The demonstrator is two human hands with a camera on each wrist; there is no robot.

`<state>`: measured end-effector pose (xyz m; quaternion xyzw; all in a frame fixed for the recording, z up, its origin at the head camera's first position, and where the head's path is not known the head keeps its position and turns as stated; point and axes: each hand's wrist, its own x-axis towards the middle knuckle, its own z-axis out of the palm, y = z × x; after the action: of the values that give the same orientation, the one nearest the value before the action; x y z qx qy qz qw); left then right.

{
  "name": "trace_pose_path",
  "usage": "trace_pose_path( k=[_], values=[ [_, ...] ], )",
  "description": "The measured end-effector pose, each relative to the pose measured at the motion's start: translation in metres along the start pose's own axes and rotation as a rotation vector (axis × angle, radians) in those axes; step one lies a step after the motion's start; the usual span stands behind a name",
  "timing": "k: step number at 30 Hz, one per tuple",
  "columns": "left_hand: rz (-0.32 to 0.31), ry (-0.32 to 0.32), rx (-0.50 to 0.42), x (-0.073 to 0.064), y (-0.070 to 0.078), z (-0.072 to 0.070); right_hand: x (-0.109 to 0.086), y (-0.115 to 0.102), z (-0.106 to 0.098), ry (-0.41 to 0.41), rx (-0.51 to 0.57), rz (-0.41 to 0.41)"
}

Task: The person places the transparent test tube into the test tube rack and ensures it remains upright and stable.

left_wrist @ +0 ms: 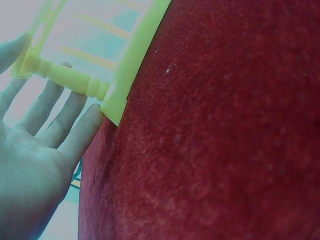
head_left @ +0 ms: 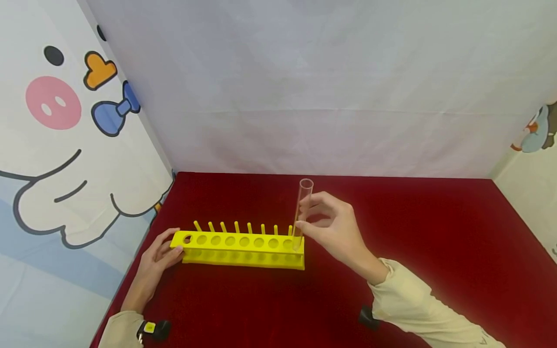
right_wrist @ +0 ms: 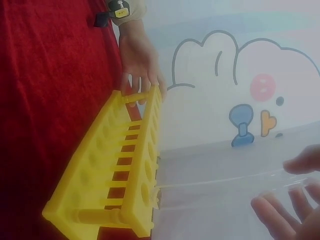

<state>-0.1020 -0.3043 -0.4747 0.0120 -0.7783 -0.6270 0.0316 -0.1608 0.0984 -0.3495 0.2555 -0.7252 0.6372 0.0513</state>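
A yellow test tube rack stands on the red cloth, with a row of round holes and upright pegs along its far side. My left hand holds the rack's left end, thumb at the top plate; in the left wrist view its fingers touch the end post. Between thumb and fingers, my right hand pinches a clear glass test tube, open end up and slightly tilted. The tube's lower end is at the rack's right end hole; whether it has entered, I cannot tell. In the right wrist view the glass is faint.
Red cloth covers the table around the rack. A pale curtain hangs behind the far edge, and a cartoon-printed sheet borders the left side. Another printed sheet stands at the right.
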Motion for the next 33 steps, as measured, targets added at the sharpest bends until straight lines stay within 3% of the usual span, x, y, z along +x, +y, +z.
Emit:
trace_pose_path(
  k=[33],
  values=[
    [0.004, 0.003, -0.002, 0.0007, -0.0012, -0.0009, 0.0044, 0.0058, 0.01, -0.028, 0.018, -0.002]
  ],
)
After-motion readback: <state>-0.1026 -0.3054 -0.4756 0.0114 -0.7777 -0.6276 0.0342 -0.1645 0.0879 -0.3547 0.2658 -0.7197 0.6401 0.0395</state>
